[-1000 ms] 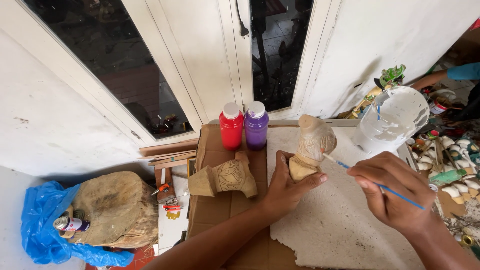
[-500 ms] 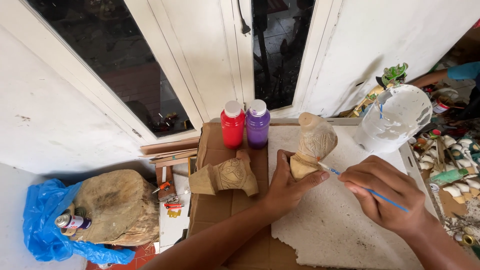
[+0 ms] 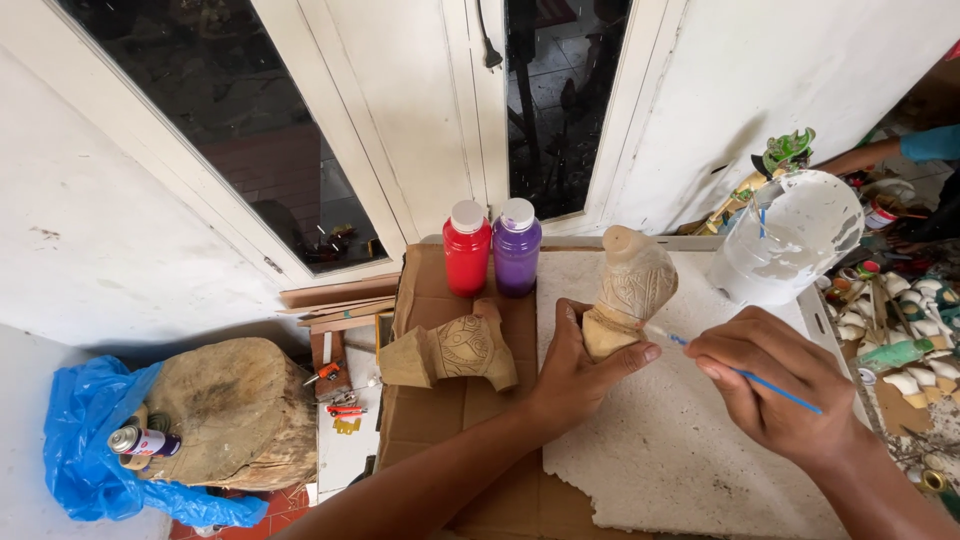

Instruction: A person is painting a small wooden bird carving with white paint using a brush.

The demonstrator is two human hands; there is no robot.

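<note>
My left hand (image 3: 578,372) grips the base of an upright carved wooden figure (image 3: 630,288) standing on a white foam sheet (image 3: 670,460). My right hand (image 3: 775,385) holds a thin blue paintbrush (image 3: 745,374) like a pen. The brush tip touches the figure low on its right side. A second carved wooden piece (image 3: 450,352) lies on brown cardboard (image 3: 425,290) just left of my left hand.
A red paint bottle (image 3: 466,247) and a purple one (image 3: 516,246) stand behind the carvings. A white plastic bucket (image 3: 785,238) sits at right, with small painted pieces (image 3: 905,330) beyond. A log (image 3: 235,410), blue bag (image 3: 75,440) and spray can (image 3: 143,441) lie left. Another person's arm (image 3: 880,152) shows far right.
The brush tip has moved down the figure's right side toward its base, and my right hand has shifted slightly left. The left hand keeps its hold.
</note>
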